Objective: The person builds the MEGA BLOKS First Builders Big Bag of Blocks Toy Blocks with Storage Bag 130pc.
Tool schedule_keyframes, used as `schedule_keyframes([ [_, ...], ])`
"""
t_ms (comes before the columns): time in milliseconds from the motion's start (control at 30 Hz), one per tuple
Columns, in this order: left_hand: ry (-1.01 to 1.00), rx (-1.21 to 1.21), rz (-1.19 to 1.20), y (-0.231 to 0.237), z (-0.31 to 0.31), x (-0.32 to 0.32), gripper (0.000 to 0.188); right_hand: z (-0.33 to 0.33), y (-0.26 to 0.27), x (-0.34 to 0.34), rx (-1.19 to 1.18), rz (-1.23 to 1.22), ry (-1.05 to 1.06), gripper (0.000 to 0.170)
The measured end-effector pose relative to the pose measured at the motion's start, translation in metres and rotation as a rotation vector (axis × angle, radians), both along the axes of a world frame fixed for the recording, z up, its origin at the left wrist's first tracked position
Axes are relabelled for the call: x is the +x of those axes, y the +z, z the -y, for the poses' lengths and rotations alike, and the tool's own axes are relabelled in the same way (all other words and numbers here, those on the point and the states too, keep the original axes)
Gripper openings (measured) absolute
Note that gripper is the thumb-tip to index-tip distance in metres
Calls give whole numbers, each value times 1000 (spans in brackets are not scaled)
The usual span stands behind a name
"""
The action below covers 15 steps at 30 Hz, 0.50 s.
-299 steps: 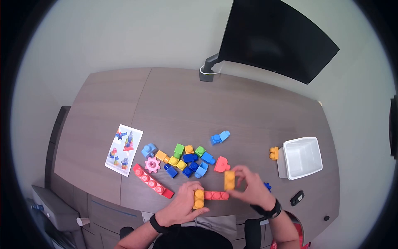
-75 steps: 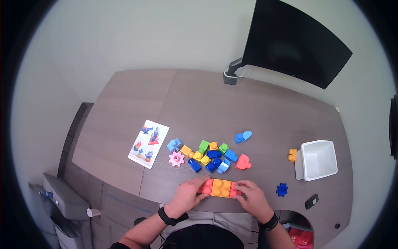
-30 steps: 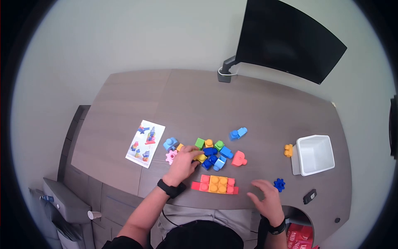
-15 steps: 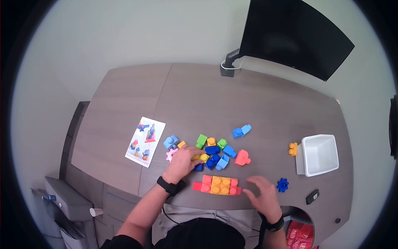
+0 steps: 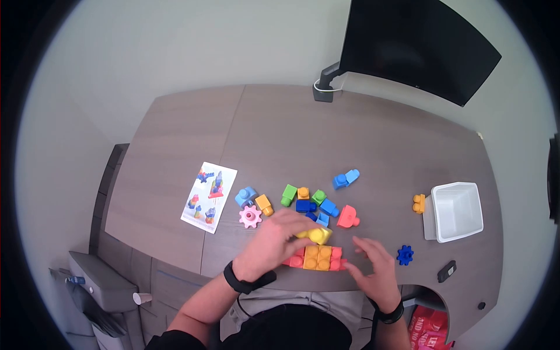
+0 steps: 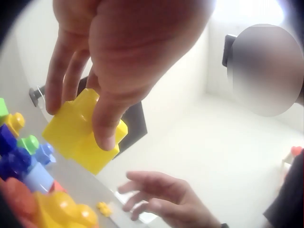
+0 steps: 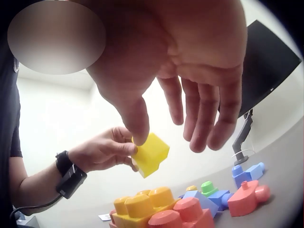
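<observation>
Pinched between thumb and fingers of my left hand [image 5: 269, 242] is a yellow building block [image 6: 78, 133], lifted over the back edge of a red-and-orange brick assembly [image 5: 318, 257]. That assembly lies near the table's front edge, with orange studded bricks between red ones on a red base; the left hand covers its left end. My right hand [image 5: 376, 273] hovers by the assembly's right end, fingers apart and holding nothing. In the right wrist view the yellow block [image 7: 151, 154] is above the orange studs [image 7: 142, 203].
Behind the assembly lie loose blocks: green [image 5: 289, 195], dark blue [image 5: 305, 205], a coral piece [image 5: 348, 217] and a pink gear [image 5: 250, 216]. A picture sheet [image 5: 209, 197] is at left. Rightward are a blue gear [image 5: 405, 255], a white bin [image 5: 429, 217] and a black device [image 5: 447, 271].
My left hand has picked the yellow block out of the pile and carried it right and toward me, over the assembly. The right hand stays near the assembly's right end.
</observation>
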<state>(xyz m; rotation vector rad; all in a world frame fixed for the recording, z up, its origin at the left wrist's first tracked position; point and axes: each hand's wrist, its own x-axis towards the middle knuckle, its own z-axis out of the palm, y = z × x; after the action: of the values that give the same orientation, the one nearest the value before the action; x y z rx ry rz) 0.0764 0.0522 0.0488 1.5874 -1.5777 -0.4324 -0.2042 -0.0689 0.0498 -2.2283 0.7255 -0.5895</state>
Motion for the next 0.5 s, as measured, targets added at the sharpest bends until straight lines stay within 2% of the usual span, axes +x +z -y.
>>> schedule_keyframes([
  [133, -135, -18, -66, 1, 1, -28, 38, -9, 4, 11, -11, 81, 50, 66],
  [267, -181, 34, -132, -2, 3, -44, 41, -8, -7, 13, -88, 89, 120, 65],
  [500, -168, 71, -237, -10, -7, -52, 50, -15, -15, 13, -27, 144, 91, 62],
])
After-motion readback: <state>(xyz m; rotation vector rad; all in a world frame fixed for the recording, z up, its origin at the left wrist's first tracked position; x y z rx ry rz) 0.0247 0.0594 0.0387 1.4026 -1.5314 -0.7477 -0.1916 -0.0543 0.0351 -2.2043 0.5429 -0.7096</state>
